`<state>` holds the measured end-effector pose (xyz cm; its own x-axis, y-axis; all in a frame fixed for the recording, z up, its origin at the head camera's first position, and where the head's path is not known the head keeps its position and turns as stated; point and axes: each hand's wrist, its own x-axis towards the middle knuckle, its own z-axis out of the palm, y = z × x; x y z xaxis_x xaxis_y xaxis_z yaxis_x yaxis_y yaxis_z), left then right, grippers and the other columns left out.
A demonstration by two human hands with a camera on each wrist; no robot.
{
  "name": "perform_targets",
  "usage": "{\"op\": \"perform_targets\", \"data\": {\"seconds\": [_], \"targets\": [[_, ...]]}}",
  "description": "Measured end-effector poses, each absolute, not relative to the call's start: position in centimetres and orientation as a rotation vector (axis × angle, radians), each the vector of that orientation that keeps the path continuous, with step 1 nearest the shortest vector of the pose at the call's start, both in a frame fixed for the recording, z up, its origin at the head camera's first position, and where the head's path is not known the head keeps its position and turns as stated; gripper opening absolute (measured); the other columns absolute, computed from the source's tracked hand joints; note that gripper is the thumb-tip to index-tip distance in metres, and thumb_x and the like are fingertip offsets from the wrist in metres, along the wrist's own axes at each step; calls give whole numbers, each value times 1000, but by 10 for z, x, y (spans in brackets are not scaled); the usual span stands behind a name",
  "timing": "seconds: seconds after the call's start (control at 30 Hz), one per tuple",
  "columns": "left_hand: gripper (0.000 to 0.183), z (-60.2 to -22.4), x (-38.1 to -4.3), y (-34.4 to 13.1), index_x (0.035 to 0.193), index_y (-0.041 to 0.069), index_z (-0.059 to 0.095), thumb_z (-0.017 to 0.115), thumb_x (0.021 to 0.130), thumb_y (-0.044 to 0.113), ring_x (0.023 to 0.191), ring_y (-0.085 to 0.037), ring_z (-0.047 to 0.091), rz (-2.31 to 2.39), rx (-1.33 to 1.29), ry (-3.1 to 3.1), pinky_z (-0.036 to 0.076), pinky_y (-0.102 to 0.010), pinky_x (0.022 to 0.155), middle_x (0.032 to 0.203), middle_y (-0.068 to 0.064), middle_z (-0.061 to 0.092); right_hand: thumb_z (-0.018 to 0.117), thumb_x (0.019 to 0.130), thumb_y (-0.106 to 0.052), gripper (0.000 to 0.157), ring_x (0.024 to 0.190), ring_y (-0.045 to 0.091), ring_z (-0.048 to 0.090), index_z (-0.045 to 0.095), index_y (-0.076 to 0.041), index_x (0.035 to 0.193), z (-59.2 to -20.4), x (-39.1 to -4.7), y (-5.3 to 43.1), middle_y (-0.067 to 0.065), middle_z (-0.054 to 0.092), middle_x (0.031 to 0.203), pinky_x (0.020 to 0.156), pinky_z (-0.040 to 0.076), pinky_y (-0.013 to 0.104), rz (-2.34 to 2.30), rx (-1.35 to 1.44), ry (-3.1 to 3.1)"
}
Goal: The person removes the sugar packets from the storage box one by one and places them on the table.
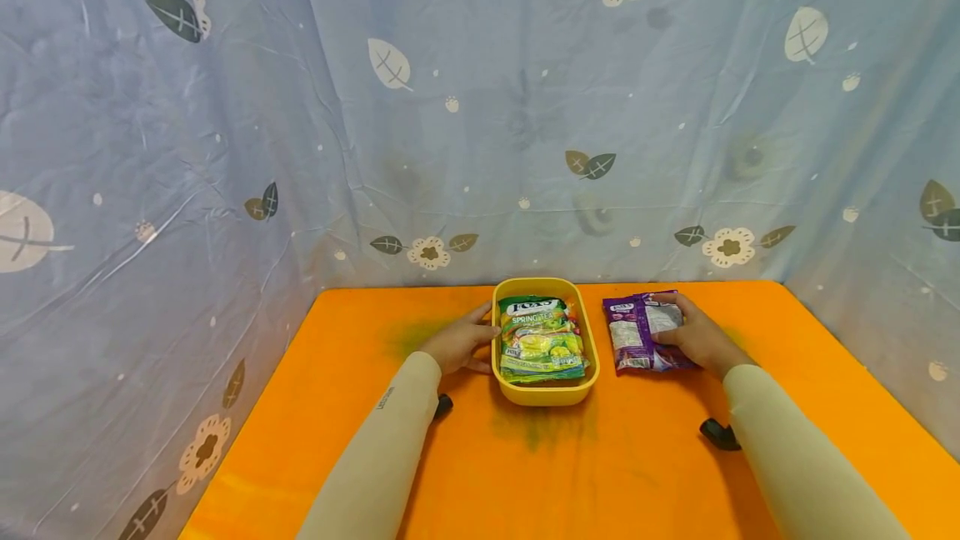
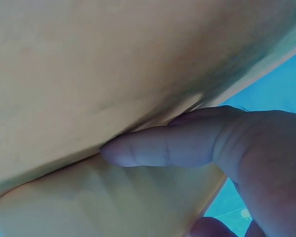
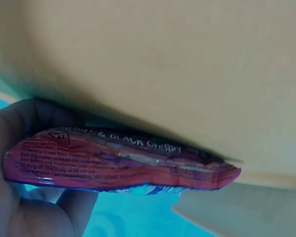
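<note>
A yellow container [image 1: 546, 397] with rounded corners stands on the orange surface and holds green Fox's Spring Tea candy packets [image 1: 536, 338]. My left hand [image 1: 459, 343] holds its left side, with a fingertip over the rim. In the left wrist view, the thumb [image 2: 163, 145] lies against the container's outer wall [image 2: 103, 197], low by the surface. To the right of the container, a purple Fox's candy packet [image 1: 632, 336] lies on the surface. My right hand [image 1: 703, 338] grips its right side between thumb and fingers. The right wrist view shows the packet's printed edge [image 3: 123, 160].
The orange table [image 1: 585, 473] runs back to a pale blue curtain [image 1: 480, 148] with leaf and flower prints, which also hangs on the left and right. Dark wrist-worn pieces [image 1: 720, 435] show beside both forearms. The container stands close to the table's back edge.
</note>
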<state>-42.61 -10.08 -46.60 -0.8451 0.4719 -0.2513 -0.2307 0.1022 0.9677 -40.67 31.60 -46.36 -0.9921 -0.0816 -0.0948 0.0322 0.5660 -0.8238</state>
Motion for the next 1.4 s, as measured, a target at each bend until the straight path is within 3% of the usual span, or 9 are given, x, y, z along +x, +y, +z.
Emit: {"op": "perform_targets", "data": {"seconds": [0.23,0.53,0.8,1.07,1.4], "targets": [[65,-465,-427,-101,153,35,21,55,98,24,122,-26,48,1799,263,1851,53,-52,74,140,-9,41,72,86,-20,79,119,49,32,26,-11,150,-463,-405,318,31,20,146,100,26,65,-1371,-26,2777],[65,-465,-426,-102,153,33,22,54,98,22,123,-27,46,1820,245,1838,53,-52,73,141,-10,41,69,89,-20,78,121,53,36,23,-8,151,-461,-402,327,33,17,147,97,33,62,-1436,8,2789],[66,-467,-426,-101,153,34,20,54,98,21,126,-27,43,1829,221,1841,53,-53,73,148,-9,34,68,87,-43,84,124,49,35,21,-19,153,-448,-396,318,25,19,150,97,36,59,-1572,39,2709],[65,-471,-429,-103,153,35,20,54,99,22,126,-28,43,1826,235,1828,53,-53,73,148,-8,33,71,87,-34,84,121,46,41,21,-14,152,-442,-397,302,26,26,146,96,38,56,-1682,-94,2641],[67,-470,-429,-102,153,34,19,54,98,22,127,-27,43,1817,238,1829,53,-53,73,148,-8,34,74,81,-42,88,120,42,46,25,-20,150,-435,-398,286,22,32,145,96,40,54,-1741,-130,2582]]}}
